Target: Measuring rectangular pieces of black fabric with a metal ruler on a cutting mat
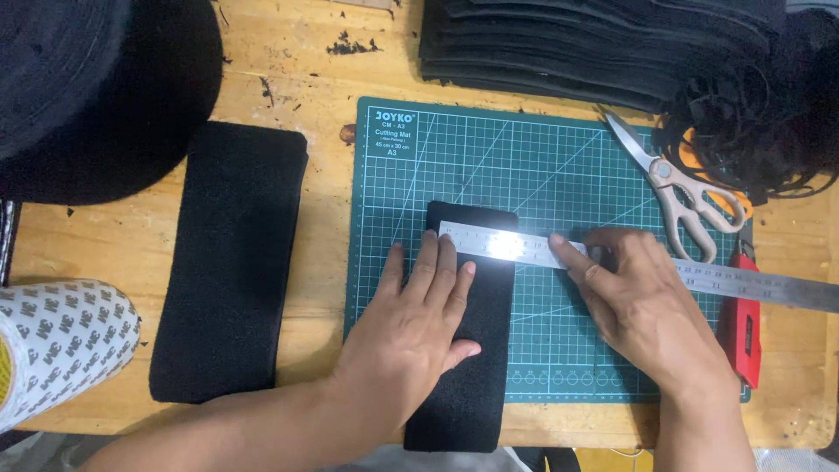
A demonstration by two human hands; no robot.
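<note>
A black felt strip [468, 376] lies lengthwise on the green cutting mat [542, 166], its near end hanging past the mat. My left hand [419, 319] presses flat on the strip, fingers spread, fingertips touching a steel ruler [769, 284] laid across the strip's far end. My right hand [642, 310] rests on the ruler just right of the strip, index finger stretched along the ruler's edge; I cannot tell whether anything is under the palm.
A second black felt strip [232, 262] lies left of the mat. Scissors [686, 188] and a red utility knife [743, 328] sit at the mat's right edge. Stacked black sheets [568, 44] at the back, a large black roll [96, 87] far left, a white tape roll [61, 345] near left.
</note>
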